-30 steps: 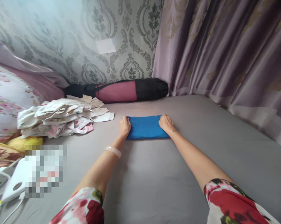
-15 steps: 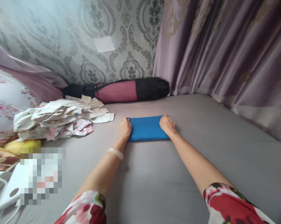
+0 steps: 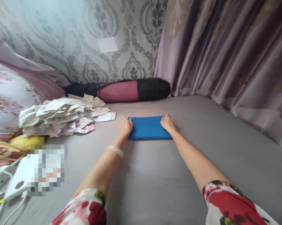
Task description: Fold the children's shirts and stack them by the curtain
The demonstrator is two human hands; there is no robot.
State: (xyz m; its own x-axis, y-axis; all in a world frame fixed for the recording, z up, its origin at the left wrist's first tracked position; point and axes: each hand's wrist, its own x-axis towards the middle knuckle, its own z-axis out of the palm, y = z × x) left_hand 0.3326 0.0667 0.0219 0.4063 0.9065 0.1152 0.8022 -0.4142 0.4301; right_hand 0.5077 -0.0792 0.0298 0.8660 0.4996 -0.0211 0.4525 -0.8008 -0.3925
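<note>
Left hand (image 3: 126, 127) and right hand (image 3: 168, 122) gripping blue cloth (image 3: 146, 128), its sides partly covered, white object (image 3: 32, 167) partly pixelated

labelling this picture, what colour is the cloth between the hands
The cloth is blue; it shows best in the head view.

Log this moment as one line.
left hand: grips blue cloth, left end; right hand: grips right end; cloth: between hands, grey sheet beneath; clothes pile: left of cloth

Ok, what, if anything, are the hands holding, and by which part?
A blue cloth: the left hand holds its left end near the far corner; the right hand holds its right end, likewise near the far corner.
</note>
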